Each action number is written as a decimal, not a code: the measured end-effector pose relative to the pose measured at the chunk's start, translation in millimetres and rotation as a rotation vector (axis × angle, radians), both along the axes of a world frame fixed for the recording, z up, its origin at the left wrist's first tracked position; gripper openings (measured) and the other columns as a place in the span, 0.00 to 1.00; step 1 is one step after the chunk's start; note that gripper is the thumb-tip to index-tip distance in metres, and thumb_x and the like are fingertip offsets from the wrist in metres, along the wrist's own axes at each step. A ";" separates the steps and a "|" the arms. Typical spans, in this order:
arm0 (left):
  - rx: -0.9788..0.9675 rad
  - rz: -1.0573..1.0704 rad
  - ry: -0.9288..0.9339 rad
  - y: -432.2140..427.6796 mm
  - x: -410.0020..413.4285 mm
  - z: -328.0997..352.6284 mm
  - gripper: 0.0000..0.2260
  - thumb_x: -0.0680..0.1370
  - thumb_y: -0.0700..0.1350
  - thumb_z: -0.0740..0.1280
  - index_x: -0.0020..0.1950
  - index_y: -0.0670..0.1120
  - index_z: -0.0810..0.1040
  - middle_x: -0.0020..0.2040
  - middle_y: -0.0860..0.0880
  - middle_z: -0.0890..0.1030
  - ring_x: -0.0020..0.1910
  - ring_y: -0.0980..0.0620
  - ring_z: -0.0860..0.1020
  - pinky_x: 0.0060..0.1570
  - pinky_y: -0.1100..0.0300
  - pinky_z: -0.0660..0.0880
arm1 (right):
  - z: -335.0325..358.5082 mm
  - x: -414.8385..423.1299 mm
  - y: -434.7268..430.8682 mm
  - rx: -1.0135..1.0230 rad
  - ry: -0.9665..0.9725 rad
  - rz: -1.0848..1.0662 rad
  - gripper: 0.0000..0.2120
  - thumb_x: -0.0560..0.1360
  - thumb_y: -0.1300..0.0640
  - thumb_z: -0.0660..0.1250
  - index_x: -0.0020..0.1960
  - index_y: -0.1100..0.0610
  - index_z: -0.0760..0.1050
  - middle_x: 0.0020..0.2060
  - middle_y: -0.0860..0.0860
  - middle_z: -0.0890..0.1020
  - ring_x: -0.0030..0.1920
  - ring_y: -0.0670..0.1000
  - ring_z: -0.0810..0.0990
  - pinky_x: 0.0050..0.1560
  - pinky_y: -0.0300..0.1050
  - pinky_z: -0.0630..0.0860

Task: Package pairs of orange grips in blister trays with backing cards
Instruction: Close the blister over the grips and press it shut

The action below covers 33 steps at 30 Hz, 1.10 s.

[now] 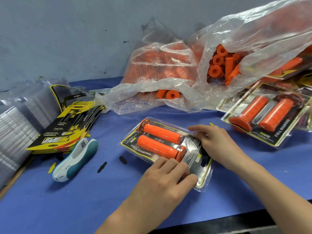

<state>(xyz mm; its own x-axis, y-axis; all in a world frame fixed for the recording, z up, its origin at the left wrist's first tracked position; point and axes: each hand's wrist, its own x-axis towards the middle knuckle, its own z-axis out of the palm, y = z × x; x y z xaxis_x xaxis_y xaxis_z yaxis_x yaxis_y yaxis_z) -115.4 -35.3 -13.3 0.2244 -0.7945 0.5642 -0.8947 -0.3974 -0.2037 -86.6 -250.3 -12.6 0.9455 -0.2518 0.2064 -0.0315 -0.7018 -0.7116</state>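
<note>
A clear blister tray (205, 179) with a black and yellow backing card lies on the blue table in front of me. Two orange grips (160, 141) lie side by side in it. My left hand (167, 178) presses flat on the pack's near edge, fingers straight over the lower grip's end. My right hand (212, 141) rests on the pack's far right part, fingers spread and pressing down on the plastic.
A white and teal stapler (76, 159) lies to the left. Behind it sit a pile of backing cards (67, 130) and stacked empty blister trays (15, 129). Two plastic bags of loose orange grips (168, 65) lie at the back. Finished packs (263, 115) lie at right.
</note>
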 end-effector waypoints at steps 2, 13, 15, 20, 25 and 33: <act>0.012 0.026 0.004 4.7 4.7 3.0 0.10 0.76 0.34 0.66 0.45 0.49 0.80 0.42 0.50 0.75 0.37 0.47 0.71 0.38 0.53 0.70 | 1.8 1.0 1.5 0.017 -0.053 -0.004 0.11 0.81 0.54 0.62 0.59 0.45 0.80 0.45 0.44 0.83 0.53 0.46 0.77 0.53 0.45 0.73; -0.017 0.136 0.069 30.5 39.8 2.7 0.01 0.79 0.43 0.69 0.48 0.50 0.80 0.44 0.51 0.77 0.40 0.48 0.73 0.40 0.55 0.70 | -3.1 -11.6 -0.3 0.393 -0.008 -0.082 0.11 0.81 0.55 0.59 0.60 0.52 0.77 0.46 0.48 0.82 0.39 0.46 0.83 0.38 0.44 0.78; -0.009 0.124 0.072 28.8 37.8 2.6 0.04 0.78 0.41 0.70 0.49 0.50 0.79 0.45 0.51 0.77 0.40 0.47 0.73 0.40 0.54 0.70 | 1.7 -7.7 2.6 0.593 -0.005 -0.064 0.08 0.81 0.54 0.61 0.54 0.54 0.78 0.43 0.51 0.81 0.33 0.47 0.82 0.29 0.43 0.76; 0.022 0.113 0.098 24.5 31.6 4.2 0.07 0.76 0.39 0.73 0.50 0.51 0.80 0.44 0.51 0.76 0.40 0.48 0.72 0.40 0.55 0.70 | 7.7 2.1 13.3 0.689 0.035 -0.030 0.05 0.79 0.55 0.67 0.49 0.55 0.80 0.41 0.51 0.81 0.29 0.45 0.78 0.26 0.39 0.74; 0.043 0.081 0.108 23.9 28.3 6.9 0.06 0.76 0.40 0.72 0.49 0.50 0.80 0.44 0.51 0.76 0.40 0.48 0.71 0.40 0.55 0.70 | 10.8 12.3 20.6 0.716 0.117 -0.067 0.06 0.76 0.55 0.70 0.49 0.56 0.80 0.38 0.51 0.81 0.30 0.49 0.78 0.27 0.41 0.76; 0.065 0.067 0.068 21.2 22.8 8.2 0.08 0.75 0.36 0.69 0.48 0.49 0.80 0.43 0.51 0.75 0.39 0.48 0.70 0.39 0.55 0.69 | 17.0 18.0 27.7 1.041 0.208 -0.020 0.11 0.72 0.62 0.74 0.53 0.59 0.78 0.37 0.52 0.84 0.34 0.49 0.83 0.32 0.43 0.79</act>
